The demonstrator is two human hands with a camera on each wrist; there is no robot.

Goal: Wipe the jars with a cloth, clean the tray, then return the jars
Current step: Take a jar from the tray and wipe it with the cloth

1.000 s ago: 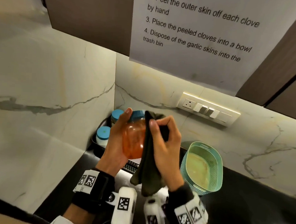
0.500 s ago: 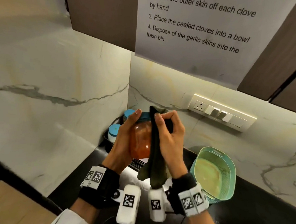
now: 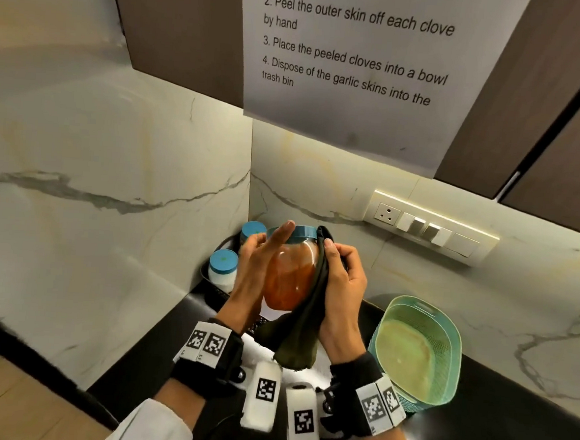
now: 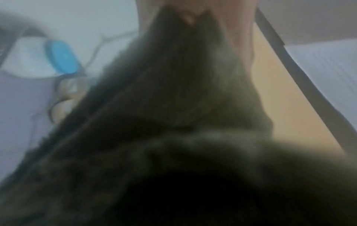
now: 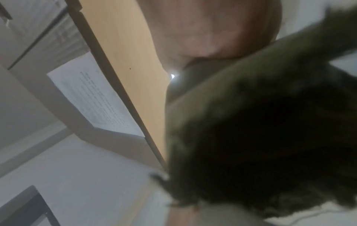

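Observation:
A clear jar (image 3: 288, 278) with orange contents and a blue lid is held up in front of the corner. My left hand (image 3: 252, 272) grips it from the left, index finger stretched up to the lid. My right hand (image 3: 342, 285) holds a dark olive cloth (image 3: 299, 340) against the jar's right side, and the cloth's tail hangs below. Behind, a black tray (image 3: 205, 275) holds two more blue-lidded jars (image 3: 222, 268) (image 3: 253, 229). The blurred cloth (image 4: 173, 107) fills the left wrist view, with one blue-lidded jar (image 4: 61, 58) beside it. The cloth (image 5: 260, 122) also covers half the right wrist view.
A teal plastic basket (image 3: 445, 333) stands on the black counter (image 3: 507, 424) to the right of my hands. Marble walls meet in a corner just behind the tray. A switch panel (image 3: 429, 226) and a printed sheet (image 3: 355, 52) hang on the back wall.
The cloth has slid from the jar's front to its right side, so more of the orange jar shows. My left fingers have shifted across the jar's front, index now at the lid.

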